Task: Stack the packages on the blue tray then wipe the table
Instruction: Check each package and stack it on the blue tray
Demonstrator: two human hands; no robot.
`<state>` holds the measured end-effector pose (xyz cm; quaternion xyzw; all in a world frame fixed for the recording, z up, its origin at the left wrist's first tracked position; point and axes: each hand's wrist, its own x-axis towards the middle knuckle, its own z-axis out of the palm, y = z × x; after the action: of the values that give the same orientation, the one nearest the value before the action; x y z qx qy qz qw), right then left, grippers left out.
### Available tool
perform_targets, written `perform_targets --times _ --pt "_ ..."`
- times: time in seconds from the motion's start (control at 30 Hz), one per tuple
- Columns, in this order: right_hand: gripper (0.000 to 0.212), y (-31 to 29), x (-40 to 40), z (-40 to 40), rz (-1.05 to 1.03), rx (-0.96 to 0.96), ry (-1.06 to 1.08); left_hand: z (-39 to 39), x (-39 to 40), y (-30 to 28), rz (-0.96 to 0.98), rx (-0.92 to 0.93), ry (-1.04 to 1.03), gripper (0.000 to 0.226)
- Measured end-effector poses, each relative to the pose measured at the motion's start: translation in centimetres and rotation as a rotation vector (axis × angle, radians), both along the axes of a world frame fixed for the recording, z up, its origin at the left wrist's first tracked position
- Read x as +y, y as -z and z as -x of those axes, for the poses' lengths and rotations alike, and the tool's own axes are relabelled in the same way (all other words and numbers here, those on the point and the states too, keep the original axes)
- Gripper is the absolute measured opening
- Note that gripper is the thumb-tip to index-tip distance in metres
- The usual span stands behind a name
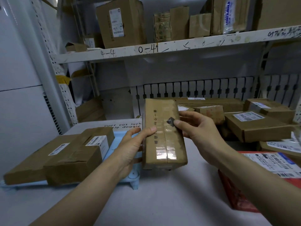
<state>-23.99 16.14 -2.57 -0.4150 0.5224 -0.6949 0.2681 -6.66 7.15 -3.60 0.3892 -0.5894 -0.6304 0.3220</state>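
I hold a long taped cardboard box [162,144] above the table, between the tray and the pile. My left hand [133,145] grips its left side with the thumb on top. On the right side my right hand [197,128] holds it, thumb near a dark mark on the tape. The light blue tray [120,141] lies at the left on the white table [162,201]. Two brown packages rest on the tray: a flat one [32,162] and a thicker one [78,157] partly on top of it.
Several cardboard packages [255,124] are piled at the back right of the table. A red package with a white label [260,173] lies at the right edge. Overhead, a white shelf [162,48] carries more boxes. A white cabinet [19,79] stands on the left.
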Motion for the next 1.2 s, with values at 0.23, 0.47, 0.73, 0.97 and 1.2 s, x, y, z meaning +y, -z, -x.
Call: perform_targets --times 0.23,0.47,0.73,0.97,1.2 --pt "0.046 0.3 0.1 -0.5 -0.03 0.054 0.02 0.1 0.4 -0.3 -0.05 -0.042 -0.036 0.084" --pt "0.046 0.2 0.5 -1.6 -0.076 0.214 0.0 0.1 0.5 -0.8 -0.117 -0.041 -0.081 0.051" --pt "0.035 -0.4 0.0 -1.5 -0.145 0.14 0.015 -0.3 0.0 -0.7 -0.146 -0.03 -0.097 0.061" --pt "0.027 -0.1 0.0 -1.0 -0.202 -0.013 -0.019 -0.4 -0.6 -0.3 -0.17 0.097 -0.137 0.036" --pt "0.029 -0.3 0.0 -1.0 -0.219 -0.136 -0.072 -0.4 -1.1 -0.2 -0.247 0.219 -0.126 0.039"
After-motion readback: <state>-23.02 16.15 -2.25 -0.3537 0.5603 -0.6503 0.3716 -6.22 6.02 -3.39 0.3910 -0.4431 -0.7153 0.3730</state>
